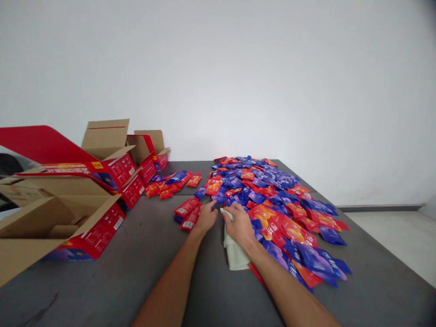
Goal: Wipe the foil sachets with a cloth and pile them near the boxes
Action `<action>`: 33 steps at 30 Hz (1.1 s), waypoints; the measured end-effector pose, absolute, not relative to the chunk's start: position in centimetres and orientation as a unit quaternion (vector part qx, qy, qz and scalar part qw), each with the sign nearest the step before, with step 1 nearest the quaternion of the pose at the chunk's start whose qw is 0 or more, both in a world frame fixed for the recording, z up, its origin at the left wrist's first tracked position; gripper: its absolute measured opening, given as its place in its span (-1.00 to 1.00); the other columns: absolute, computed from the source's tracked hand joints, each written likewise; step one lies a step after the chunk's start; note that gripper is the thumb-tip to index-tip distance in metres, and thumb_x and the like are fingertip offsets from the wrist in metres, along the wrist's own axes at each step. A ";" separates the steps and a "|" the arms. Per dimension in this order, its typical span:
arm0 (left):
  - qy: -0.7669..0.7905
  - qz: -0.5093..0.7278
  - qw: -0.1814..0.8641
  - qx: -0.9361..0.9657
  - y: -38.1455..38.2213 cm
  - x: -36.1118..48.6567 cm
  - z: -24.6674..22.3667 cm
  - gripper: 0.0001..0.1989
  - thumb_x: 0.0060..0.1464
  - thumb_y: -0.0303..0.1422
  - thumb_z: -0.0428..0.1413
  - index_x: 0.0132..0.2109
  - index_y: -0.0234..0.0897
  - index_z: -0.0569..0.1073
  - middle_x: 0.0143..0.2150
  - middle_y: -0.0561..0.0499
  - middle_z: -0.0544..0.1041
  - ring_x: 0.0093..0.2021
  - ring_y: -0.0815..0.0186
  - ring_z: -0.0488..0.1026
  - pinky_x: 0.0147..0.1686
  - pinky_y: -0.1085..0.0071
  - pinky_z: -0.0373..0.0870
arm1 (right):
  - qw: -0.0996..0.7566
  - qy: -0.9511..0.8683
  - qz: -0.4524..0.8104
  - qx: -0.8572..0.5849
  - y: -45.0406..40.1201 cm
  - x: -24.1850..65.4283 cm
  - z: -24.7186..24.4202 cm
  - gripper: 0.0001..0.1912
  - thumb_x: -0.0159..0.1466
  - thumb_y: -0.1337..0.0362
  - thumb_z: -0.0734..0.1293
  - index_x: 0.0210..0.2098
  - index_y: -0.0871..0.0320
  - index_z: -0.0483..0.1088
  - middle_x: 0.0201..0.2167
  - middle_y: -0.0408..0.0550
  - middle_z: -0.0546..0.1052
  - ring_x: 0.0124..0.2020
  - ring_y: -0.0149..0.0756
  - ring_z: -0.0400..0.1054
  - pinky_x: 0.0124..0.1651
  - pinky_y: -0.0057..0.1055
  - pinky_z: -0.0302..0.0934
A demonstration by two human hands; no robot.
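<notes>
Head camera shows two bare hands over a dark gray bench [143, 268]; the right hand [240, 223] holds a pale cloth [235, 255] by its top end, and the rest of the cloth trails back toward the person; the left hand [206, 218] is just beside some red packets [186, 208], but I cannot tell if it holds anything; a big pile of red and blue packets [269, 223] spreads over the right side; a small pile [170, 182] sits farther back; open boxes [106, 230] stand on the left.
</notes>
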State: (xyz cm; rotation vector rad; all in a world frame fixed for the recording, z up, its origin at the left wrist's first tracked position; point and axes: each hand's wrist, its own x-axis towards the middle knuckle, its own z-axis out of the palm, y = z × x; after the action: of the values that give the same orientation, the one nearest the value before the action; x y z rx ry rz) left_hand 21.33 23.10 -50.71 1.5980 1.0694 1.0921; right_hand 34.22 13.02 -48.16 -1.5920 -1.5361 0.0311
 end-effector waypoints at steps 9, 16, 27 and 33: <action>0.528 0.499 0.460 0.510 23.4 20.1 -49.6 -0.70 -0.20 -0.34 0.29 -0.24 -0.31 0.50 -0.38 0.02 0.55 -0.30 0.24 0.49 -0.22 0.35 0.38 | 0.465 -0.614 0.011 -0.638 13.1 34.3 -48.1 -0.80 0.33 0.27 0.31 -0.14 0.06 0.58 -0.17 -0.01 0.50 -0.15 -0.24 0.44 0.04 -0.32 0.33; 0.444 0.423 0.607 0.505 21.8 20.4 -49.0 -0.60 -0.31 -0.58 0.14 -0.19 -0.34 0.54 -0.41 0.02 0.55 -0.40 0.30 0.48 -0.35 0.38 0.40 | 0.469 -0.616 0.018 -0.632 13.0 34.3 -48.0 -0.79 0.34 0.25 0.31 -0.12 0.07 0.58 -0.16 0.00 0.50 -0.15 -0.23 0.44 0.04 -0.30 0.34; 0.270 0.469 0.709 0.451 20.1 20.5 -47.0 -0.42 -0.38 -0.63 0.12 -0.07 -0.31 0.50 -0.17 -0.07 0.61 -0.29 0.32 0.51 -0.39 0.49 0.31 | 0.475 -0.661 0.040 -0.580 12.3 33.5 -47.4 -0.77 0.37 0.25 0.28 -0.08 0.03 0.57 -0.15 0.00 0.52 -0.12 -0.25 0.45 -0.01 -0.33 0.38; 0.194 0.421 0.729 0.503 18.9 20.3 -46.1 -0.12 -0.32 -0.66 0.09 0.26 -0.18 0.35 0.05 -0.13 0.57 -0.16 0.29 0.53 -0.40 0.55 0.28 | 0.502 -0.637 0.012 -0.585 12.6 33.9 -47.5 -0.75 0.37 0.23 0.28 -0.05 0.02 0.56 -0.09 0.02 0.48 -0.10 -0.24 0.45 0.02 -0.31 0.38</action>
State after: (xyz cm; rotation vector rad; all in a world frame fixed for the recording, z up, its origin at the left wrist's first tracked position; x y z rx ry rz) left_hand 20.29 18.92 -46.11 1.1080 0.4270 0.9281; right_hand 33.94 12.59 -47.51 -1.4143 -1.5392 0.0290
